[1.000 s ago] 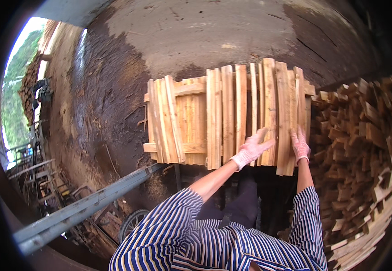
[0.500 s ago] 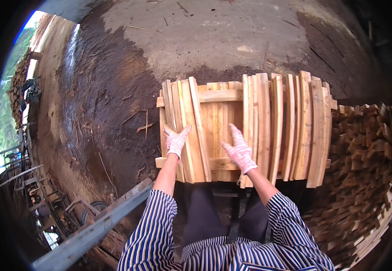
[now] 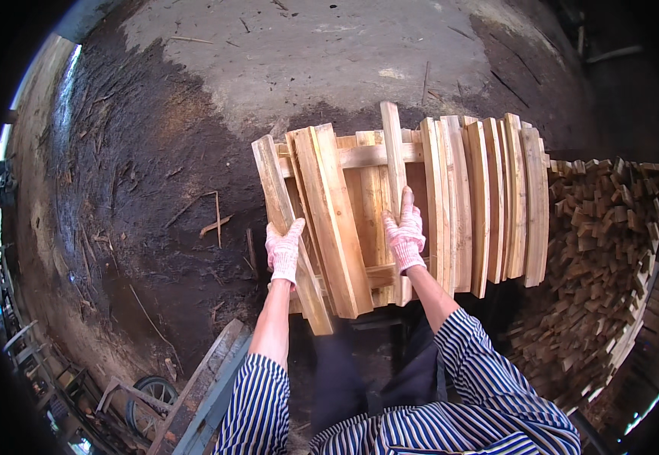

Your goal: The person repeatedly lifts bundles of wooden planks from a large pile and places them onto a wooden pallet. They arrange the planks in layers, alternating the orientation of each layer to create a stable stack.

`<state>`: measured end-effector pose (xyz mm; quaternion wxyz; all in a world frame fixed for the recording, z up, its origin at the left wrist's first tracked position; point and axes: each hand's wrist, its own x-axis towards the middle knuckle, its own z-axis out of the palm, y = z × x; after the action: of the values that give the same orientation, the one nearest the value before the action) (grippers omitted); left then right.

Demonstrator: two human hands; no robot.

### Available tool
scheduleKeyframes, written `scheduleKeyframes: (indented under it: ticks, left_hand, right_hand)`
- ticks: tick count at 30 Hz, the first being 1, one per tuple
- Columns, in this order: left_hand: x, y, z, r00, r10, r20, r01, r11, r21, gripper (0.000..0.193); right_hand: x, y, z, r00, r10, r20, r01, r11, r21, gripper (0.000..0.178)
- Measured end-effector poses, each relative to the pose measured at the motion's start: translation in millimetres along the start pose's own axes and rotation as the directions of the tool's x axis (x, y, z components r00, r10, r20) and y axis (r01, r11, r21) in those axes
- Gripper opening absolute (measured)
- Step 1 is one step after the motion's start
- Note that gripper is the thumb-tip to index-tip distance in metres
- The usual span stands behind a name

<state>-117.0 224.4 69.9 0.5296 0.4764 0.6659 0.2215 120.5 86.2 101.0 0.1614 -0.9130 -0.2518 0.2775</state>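
Note:
My left hand (image 3: 282, 250), in a pink-and-white knit glove, is closed round a wooden slat (image 3: 271, 178) at the left end of a slatted wooden stack. That slat leans, its near end jutting past the others. My right hand (image 3: 405, 233), gloved alike, grips another slat (image 3: 392, 140) by its lower half; the far end sticks out beyond the row. Between my hands lie a few tilted slats (image 3: 331, 220) and a gap showing lower boards (image 3: 371, 197). Crosswise pieces (image 3: 363, 156) run beneath the top slats. Several more slats (image 3: 489, 197) lie side by side at the right.
A large heap of short cut wood (image 3: 595, 235) stands at the right. A metal beam (image 3: 212, 387) and a wheel (image 3: 152, 402) are at lower left. Dark, damp ground (image 3: 155, 159) with splinters lies left of the stack, and pale concrete (image 3: 329, 61) beyond it.
My hands, open over the slats before, have closed on one slat each. The left slat has shifted and tilted outward; the right one now stands apart from the right-hand group. The view has shifted slightly.

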Motion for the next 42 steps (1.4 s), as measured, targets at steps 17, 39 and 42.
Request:
scheduleKeyframes:
  ticks: [17, 39, 42]
  left_hand:
    - [-47, 61, 61, 0.991, -0.104, -0.086, 0.127, 0.93, 0.345, 0.097]
    - [15, 33, -14, 0.988, -0.134, -0.079, 0.155, 0.809, 0.567, 0.107]
    - [20, 34, -17, 0.992, -0.092, 0.081, 0.057, 0.931, 0.36, 0.094]
  right_hand:
    - [4, 5, -21, 0.956, 0.001, 0.292, 0.061, 0.977, -0.202, 0.103]
    - [-75, -97, 17, 0.901, -0.411, -0.139, 0.397, 0.91, -0.117, 0.085]
    - [-82, -128, 57, 0.955, -0.288, -0.075, 0.278, 0.953, -0.125, 0.076]
